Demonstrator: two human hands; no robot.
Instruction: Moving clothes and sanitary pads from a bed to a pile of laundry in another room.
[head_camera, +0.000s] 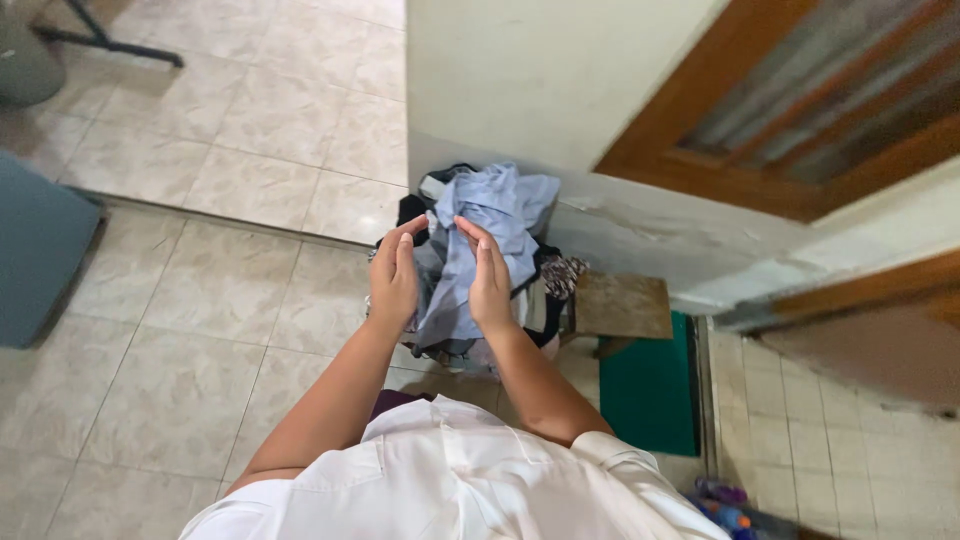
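Clothes (480, 250) sit heaped in a pile at the foot of the pale wall (540, 80), a light blue shirt (495, 215) on top of darker pieces. Both hands hover over it: the left hand (393, 275) and right hand (488, 275) face each other, fingers straight and together, gripping nothing, with the blue cloth showing between them. Judging by the untidy heap, nothing looks sorted or folded yet; a green mat (650, 390) lies on the tiled floor (200, 330) just beside
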